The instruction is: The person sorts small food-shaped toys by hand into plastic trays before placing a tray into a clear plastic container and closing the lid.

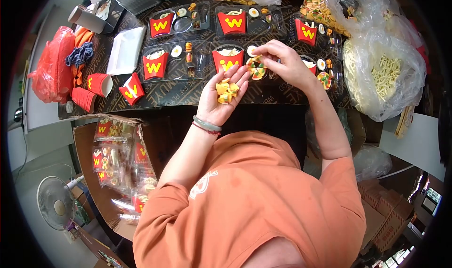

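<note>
My left hand (214, 105) is palm up at the table's near edge, cupping several yellow and orange gummy candies (226, 92). Just beyond it, my right hand (285, 63) pinches a small candy piece over a round pizza-shaped candy (255, 70) in a clear plastic tray (202, 75). That tray also holds a red fries box with a yellow W (225, 60). Several similar trays (179, 20) lie in two rows on the dark table, each with a red W box and small candies.
Clear bags of noodle-like candy (383, 75) and mixed candy (325, 9) sit at the right. Red cups (99, 83), a white stack (126, 49) and a red bag (54, 65) are at the left. A box of packed packets (117, 159) and a fan (55, 203) stand below.
</note>
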`<state>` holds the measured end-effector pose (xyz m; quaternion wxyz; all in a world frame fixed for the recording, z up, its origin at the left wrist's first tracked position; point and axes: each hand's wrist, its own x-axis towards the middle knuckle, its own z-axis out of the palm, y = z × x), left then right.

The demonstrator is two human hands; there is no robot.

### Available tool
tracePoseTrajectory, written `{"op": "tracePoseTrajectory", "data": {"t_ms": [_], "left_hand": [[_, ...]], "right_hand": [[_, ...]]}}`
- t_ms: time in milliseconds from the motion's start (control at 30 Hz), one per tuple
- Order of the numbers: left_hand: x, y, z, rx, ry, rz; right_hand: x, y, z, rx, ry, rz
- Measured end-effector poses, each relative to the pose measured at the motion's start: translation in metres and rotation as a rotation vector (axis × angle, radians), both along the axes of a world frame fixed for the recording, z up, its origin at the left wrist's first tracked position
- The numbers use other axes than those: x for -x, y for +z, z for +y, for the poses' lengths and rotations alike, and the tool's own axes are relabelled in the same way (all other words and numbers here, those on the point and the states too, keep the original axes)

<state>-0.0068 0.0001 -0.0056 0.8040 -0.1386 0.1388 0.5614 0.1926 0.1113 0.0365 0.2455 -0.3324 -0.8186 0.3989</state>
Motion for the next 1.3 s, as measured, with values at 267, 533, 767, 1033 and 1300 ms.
{"op": "tracePoseTrajectory", "data": {"t_ms": [267, 533, 767, 1033, 1300], "left_hand": [[-0.001, 0.000, -0.001, -0.003, 0.024, -0.002], [-0.001, -0.003, -0.001, -0.002, 0.020, -0.014], [-0.001, -0.001, -0.001, 0.008, 0.025, 0.028], [-0.001, 0.001, -0.001, -0.003, 0.010, 0.056], [0.001, 0.002, 0.000, 0.006, 0.012, 0.066]], "right_hand": [[0.008, 0.000, 0.026, -0.306, 0.173, -0.268], [0.012, -0.018, 0.020, -0.421, 0.226, -0.250], [-0.010, -0.011, -0.002, -0.537, 0.051, -0.199], [-0.028, -0.020, -0.028, -0.816, 0.026, -0.421], [-0.017, -0.015, -0.039, -0.711, 0.051, -0.307]]}}
